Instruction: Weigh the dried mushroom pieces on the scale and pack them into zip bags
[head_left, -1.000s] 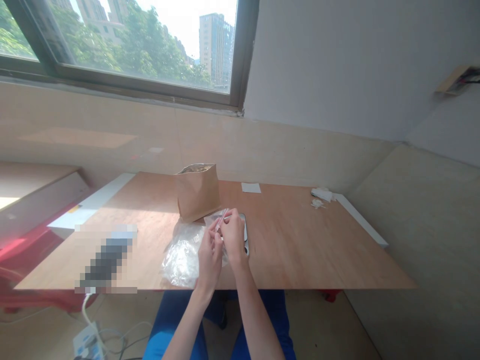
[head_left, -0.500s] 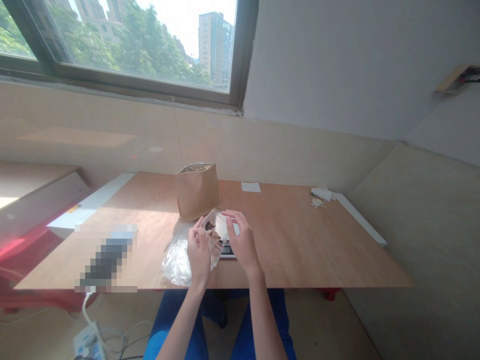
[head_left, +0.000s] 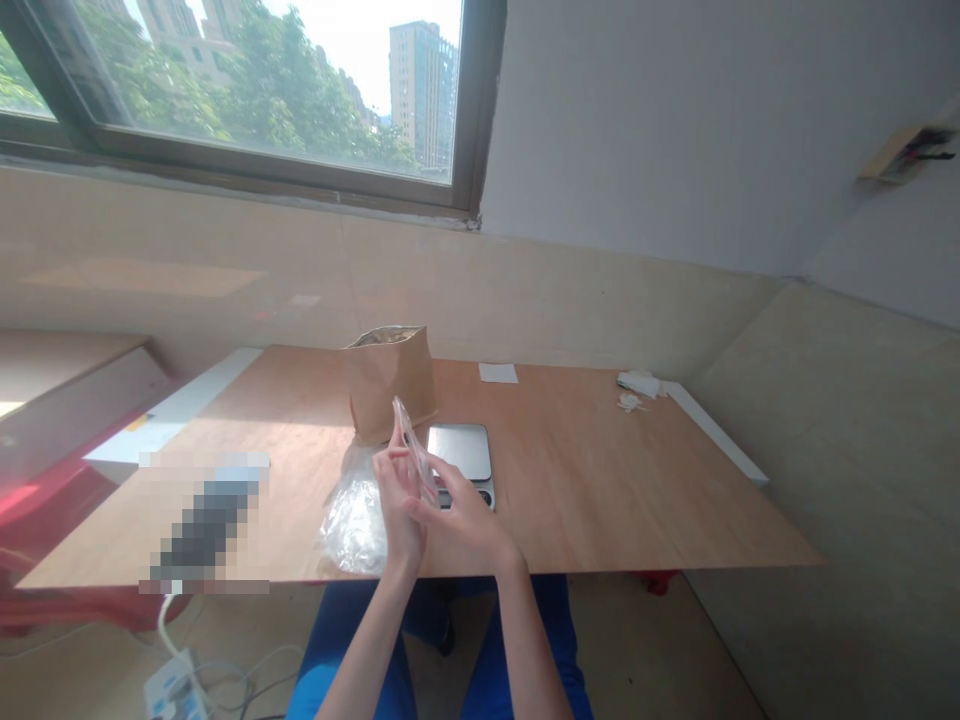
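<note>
Currently, pouch (head_left: 409, 440) is upright, nearly edge-on, between the hands, above the table (head_left: 637, 490) and left of the scale (head_left: 460, 450). Left hand (head_left: 399, 505) pinches it; right hand (head_left: 466, 515) has fingers against its other face, pinch or not cannot be told. Paper bag (head_left: 390, 380) stands behind; clear plastic (head_left: 354, 525) lies beside left hand.

Small bag (head_left: 415, 452) between the fingers (head_left: 389, 464): clear, pinkish low down
Paper bag (head_left: 388, 385) beyond the fingers: plain brown
Scale (head_left: 460, 452) right of the fingers: silver top
Plastic (head_left: 354, 525) left of the fingers: clear, white glints
Table (head_left: 622, 480): tan wood grain
</note>
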